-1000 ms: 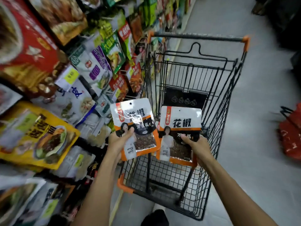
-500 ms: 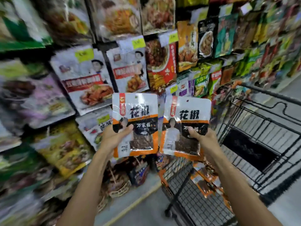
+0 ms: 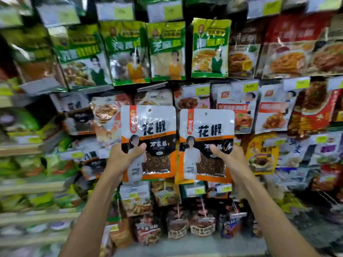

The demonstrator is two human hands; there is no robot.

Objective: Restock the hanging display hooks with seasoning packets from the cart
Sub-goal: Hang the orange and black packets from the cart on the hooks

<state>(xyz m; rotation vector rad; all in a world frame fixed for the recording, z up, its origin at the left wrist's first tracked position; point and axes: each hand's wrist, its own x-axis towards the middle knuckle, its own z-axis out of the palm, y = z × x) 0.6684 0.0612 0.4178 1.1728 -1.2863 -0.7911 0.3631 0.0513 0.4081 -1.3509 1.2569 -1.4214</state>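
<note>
left hand (image 3: 121, 160) grips the left packet (image 3: 150, 130) at its lower left edge, thumb across the front, fingers curled behind. right hand (image 3: 231, 160) grips the right packet (image 3: 209, 132) the same way at its lower right. both are upright, side by side, edges maybe touching, right in front of the hanging display (image 3: 239, 112). green packets (image 3: 167, 49) hang above.

One cam, head-worn, wide-angle, edges bent & blurry. Looks straight at the hanging display (image 3: 167, 49) from close up: stock fills the frame side to side. Forearms enter from the bottom, stretched fwd; left hand (image 3: 121, 159) w/ left packet (image 3: 148, 127) & right hand (image 3: 231, 160) w/ right packet (image 3: 209, 130) sit mid-frame.
</note>
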